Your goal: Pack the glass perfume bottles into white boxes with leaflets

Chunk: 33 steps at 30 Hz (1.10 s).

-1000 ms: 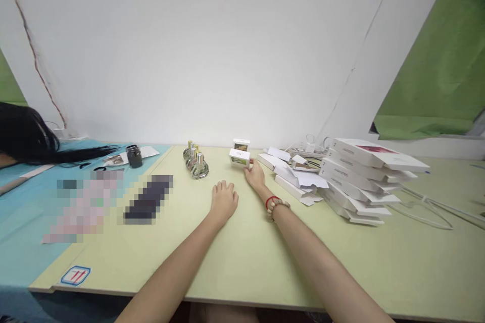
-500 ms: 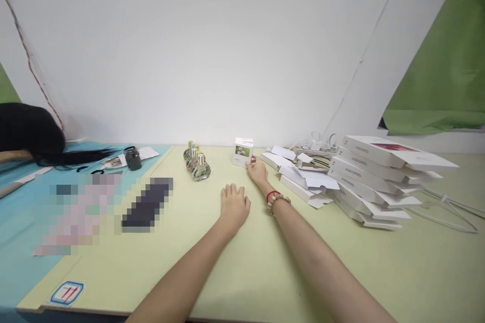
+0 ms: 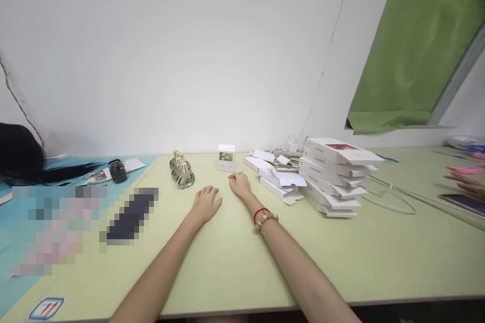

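My left hand [image 3: 206,203] lies palm down on the pale yellow-green tabletop with its fingers spread, holding nothing. Just in front of the small white box [image 3: 226,159] is my right hand [image 3: 241,184], its fingers loosely bent and apart from the box. A red string and a beaded bracelet [image 3: 265,218] circle the right wrist. The box stands upright against the wall side, with a green and white picture on its front. To its left several glass perfume bottles [image 3: 185,176] with gold caps stand in a close row.
Opened white cartons [image 3: 282,181] lie in a loose pile at the right, beside a tall stack of flat white boxes [image 3: 333,174]. White cables [image 3: 392,197] run behind the stack. A dark jar [image 3: 117,170] stands at left. Another person's hand [image 3: 468,181] shows at far right.
My right hand has let go of the white box and drawn back toward me. The left hand has spread its fingers. The view has turned to the right.
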Each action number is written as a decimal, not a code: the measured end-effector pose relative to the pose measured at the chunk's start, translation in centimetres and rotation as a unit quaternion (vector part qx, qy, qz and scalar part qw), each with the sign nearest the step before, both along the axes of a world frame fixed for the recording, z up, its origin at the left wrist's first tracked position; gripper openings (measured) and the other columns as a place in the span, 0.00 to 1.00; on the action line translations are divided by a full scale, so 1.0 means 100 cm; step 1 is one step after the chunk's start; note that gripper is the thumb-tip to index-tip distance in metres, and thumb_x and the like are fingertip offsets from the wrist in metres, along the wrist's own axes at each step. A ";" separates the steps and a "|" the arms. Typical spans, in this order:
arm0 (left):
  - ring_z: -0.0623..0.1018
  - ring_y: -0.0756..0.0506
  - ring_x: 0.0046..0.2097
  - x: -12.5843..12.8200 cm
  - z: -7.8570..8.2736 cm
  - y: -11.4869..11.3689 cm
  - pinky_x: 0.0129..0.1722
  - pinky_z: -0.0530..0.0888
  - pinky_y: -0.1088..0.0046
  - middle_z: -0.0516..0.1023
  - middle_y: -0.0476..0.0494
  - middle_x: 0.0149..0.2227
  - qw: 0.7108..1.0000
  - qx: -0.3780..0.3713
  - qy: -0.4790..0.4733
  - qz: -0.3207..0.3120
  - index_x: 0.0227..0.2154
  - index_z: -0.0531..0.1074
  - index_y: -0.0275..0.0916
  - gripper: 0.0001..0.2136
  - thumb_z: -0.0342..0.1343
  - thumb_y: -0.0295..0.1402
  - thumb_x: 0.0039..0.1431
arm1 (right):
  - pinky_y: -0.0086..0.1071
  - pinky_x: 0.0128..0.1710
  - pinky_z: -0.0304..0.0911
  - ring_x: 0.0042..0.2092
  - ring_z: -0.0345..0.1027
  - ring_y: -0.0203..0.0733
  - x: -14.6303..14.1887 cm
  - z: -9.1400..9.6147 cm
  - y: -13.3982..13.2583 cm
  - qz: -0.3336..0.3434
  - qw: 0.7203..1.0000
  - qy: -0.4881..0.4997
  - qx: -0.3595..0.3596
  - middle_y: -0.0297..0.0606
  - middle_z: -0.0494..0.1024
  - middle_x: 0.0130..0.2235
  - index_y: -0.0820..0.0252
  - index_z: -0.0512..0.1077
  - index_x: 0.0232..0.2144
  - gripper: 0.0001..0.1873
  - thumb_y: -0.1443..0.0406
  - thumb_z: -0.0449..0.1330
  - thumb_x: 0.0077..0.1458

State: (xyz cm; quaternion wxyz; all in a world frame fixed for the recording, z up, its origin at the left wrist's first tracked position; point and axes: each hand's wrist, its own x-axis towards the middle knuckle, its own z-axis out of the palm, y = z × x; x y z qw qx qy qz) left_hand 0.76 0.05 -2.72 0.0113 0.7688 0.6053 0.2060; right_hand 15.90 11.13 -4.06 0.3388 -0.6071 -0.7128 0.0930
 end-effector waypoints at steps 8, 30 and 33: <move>0.61 0.44 0.56 -0.010 -0.003 0.001 0.54 0.54 0.62 0.63 0.42 0.54 1.000 -0.019 -0.015 0.003 0.48 0.62 0.42 0.19 0.39 0.42 0.58 | 0.39 0.50 0.46 0.49 0.57 0.43 0.005 -0.001 -0.052 0.064 0.997 -0.048 0.005 0.40 0.67 0.45 0.54 0.69 0.42 0.15 0.61 0.52 0.51; 0.58 0.42 0.58 0.002 0.000 -0.005 0.55 0.53 0.59 0.58 0.37 0.57 0.997 -0.057 0.039 0.033 0.51 0.58 0.38 0.20 0.35 0.38 0.59 | 0.51 0.53 0.31 0.52 0.50 0.50 0.069 0.038 -0.061 -0.252 0.946 -0.004 0.203 0.47 0.64 0.48 0.60 0.67 0.42 0.20 0.72 0.50 0.44; 0.58 0.41 0.58 0.002 0.001 -0.006 0.55 0.53 0.59 0.58 0.37 0.57 0.997 -0.060 0.035 0.032 0.52 0.58 0.38 0.20 0.35 0.39 0.59 | 0.50 0.53 0.30 0.46 0.57 0.47 0.072 0.030 -0.056 -0.241 0.956 -0.013 0.169 0.43 0.71 0.39 0.59 0.67 0.42 0.20 0.74 0.48 0.45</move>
